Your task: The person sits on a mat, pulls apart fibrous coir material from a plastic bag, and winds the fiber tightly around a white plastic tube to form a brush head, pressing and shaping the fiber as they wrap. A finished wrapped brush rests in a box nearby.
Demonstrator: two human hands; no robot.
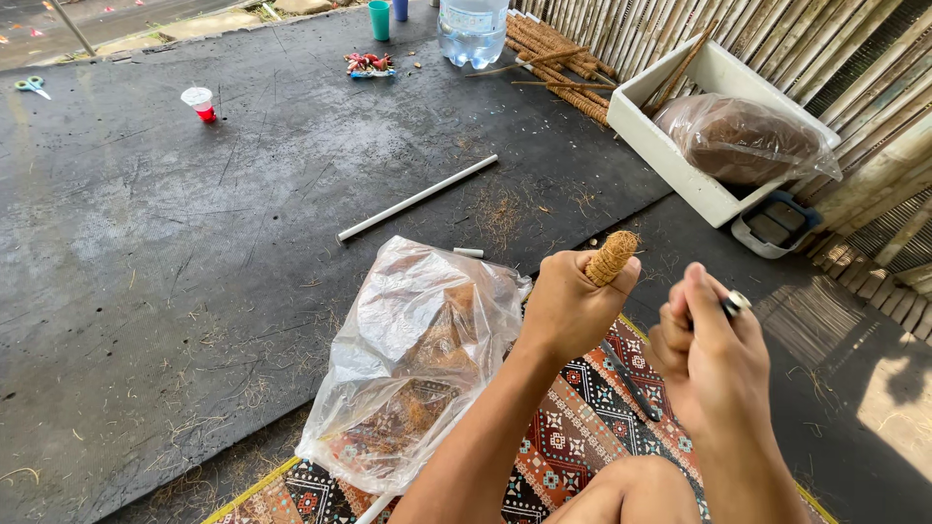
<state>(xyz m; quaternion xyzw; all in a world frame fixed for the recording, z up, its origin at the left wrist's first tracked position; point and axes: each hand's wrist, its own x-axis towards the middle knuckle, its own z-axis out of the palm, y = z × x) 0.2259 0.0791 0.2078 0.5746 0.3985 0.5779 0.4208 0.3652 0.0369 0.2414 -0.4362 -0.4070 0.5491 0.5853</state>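
Observation:
My left hand (568,309) is closed around a stick wrapped in brown coir rope (612,256), whose tip pokes up above my fingers. My right hand (714,354) is just to its right, fingers closed on a small dark object with a metal end (735,305) that looks like a lighter. Below my left forearm lies a clear plastic bag (413,359) holding brown coconut fibre. A dark knife or cutter (631,380) lies on the patterned mat (573,446) between my hands. My knee shows at the bottom edge.
A white plastic pipe (417,198) lies on the black rubber floor (194,243). At the back stand a water bottle (473,29), cups (380,19), and a bundle of coir-wrapped sticks (558,58). A white box (699,126) holds a bag of fibre (743,136). Bamboo wall at right.

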